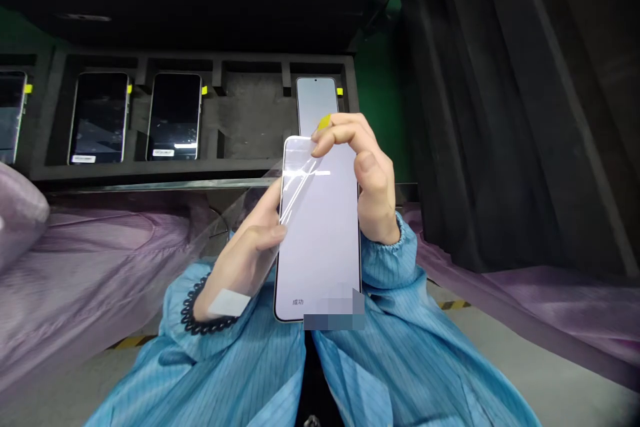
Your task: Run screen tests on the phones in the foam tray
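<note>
A lit smartphone (320,233) with a pale screen is upright in front of me. My left hand (250,247) grips it along its left edge, thumb at the front rim. A clear protective film (240,220) spreads from the phone's upper left over my left hand, partly lifted off the screen. Its white label (230,302) lies over my left wrist. My right hand (367,167) is at the phone's top right, fingers pinched on the film's edge by a yellow tab (325,122). Part of the screen's bottom is masked by blurred blocks.
Behind, a dark foam tray (180,170) holds several phones in its slots: a dark one (175,117), another dark one (100,117) and a lit one (317,103), with yellow tabs. A black curtain (500,113) hangs at right. Someone's purple sleeve (20,213) shows at left.
</note>
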{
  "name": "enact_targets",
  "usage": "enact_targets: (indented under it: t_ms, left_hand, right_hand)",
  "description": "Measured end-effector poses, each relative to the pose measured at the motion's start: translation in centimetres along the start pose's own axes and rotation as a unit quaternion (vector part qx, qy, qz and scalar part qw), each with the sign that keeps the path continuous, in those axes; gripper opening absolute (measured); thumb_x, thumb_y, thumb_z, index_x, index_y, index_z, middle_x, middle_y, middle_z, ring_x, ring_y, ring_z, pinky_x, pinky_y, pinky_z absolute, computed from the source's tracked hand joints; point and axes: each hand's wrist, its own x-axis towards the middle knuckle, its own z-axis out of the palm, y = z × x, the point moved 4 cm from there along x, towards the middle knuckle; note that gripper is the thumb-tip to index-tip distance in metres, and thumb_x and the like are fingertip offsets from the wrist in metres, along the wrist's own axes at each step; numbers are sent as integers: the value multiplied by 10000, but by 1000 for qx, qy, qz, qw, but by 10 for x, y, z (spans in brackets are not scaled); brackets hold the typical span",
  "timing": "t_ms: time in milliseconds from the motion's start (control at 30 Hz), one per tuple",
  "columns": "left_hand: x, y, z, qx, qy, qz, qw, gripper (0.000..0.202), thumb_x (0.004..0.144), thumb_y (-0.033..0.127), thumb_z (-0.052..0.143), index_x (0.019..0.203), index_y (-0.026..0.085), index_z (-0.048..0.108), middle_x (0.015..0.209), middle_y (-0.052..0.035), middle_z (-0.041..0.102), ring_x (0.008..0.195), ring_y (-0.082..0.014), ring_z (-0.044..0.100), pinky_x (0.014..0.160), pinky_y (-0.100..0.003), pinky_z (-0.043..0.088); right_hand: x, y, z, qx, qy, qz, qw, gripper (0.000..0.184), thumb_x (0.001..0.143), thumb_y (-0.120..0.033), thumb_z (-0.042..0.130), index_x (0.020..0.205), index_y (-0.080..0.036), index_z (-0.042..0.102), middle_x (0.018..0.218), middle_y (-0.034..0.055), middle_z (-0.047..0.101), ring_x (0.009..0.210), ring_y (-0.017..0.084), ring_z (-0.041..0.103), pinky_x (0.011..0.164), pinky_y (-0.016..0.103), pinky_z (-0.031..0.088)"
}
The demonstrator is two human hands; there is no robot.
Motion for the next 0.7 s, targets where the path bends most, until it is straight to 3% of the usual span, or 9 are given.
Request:
enact_targets:
  t_ms: [133, 267, 367, 467, 700]
  left_hand:
    - [-1, 5, 2, 20, 12, 12, 1000, 689, 837, 283, 555, 1508, 167, 451, 1358, -91, 650, 1297, -356, 567, 978, -407, 478]
    - [-1, 6, 4, 13, 27, 17, 999, 672, 824, 277, 569, 1482, 174, 482, 1369, -74, 640, 1327, -353, 545, 1079, -444, 442]
    - [-2, 4, 4, -8, 27, 11, 1000, 651, 854, 295, 546, 1495, 208, 469, 1430, -63, 601, 1321, -327, 552, 1019, -392, 487]
    - [-2, 0, 2, -22, 22, 4, 1000, 672, 844, 293, 557, 1507, 238, 455, 1468, -48, 572, 1306, -308, 562, 929, -338, 517]
    - [-6, -6, -9, -13, 50, -43, 998, 661, 805, 401, 638, 1437, 226, 550, 1400, -43, 631, 1346, -332, 520, 953, -355, 500]
  right_hand:
    - [1, 0, 1, -24, -1, 10, 1000, 392, 1087, -339, 276, 1014, -225, 644, 1143, 80, 596, 1123, 221, 625, 1047, 408, 518]
    - [2, 2, 2, -79, -6, 57, 995, 293, 1066, -328, 385, 1012, -245, 660, 1145, 71, 608, 1155, 236, 609, 1054, 413, 515]
    - [4, 0, 3, -30, 1, 23, 999, 316, 1059, -372, 393, 982, -218, 658, 1125, 77, 610, 1137, 230, 613, 1055, 411, 511]
    - [5, -4, 1, 33, 8, -28, 999, 327, 1047, -308, 355, 937, -206, 646, 1119, 57, 612, 1138, 207, 612, 1062, 413, 500]
    - [15, -10, -9, -64, -27, -46, 997, 448, 1039, -318, 333, 792, -197, 687, 1002, 62, 643, 996, 223, 657, 888, 426, 569]
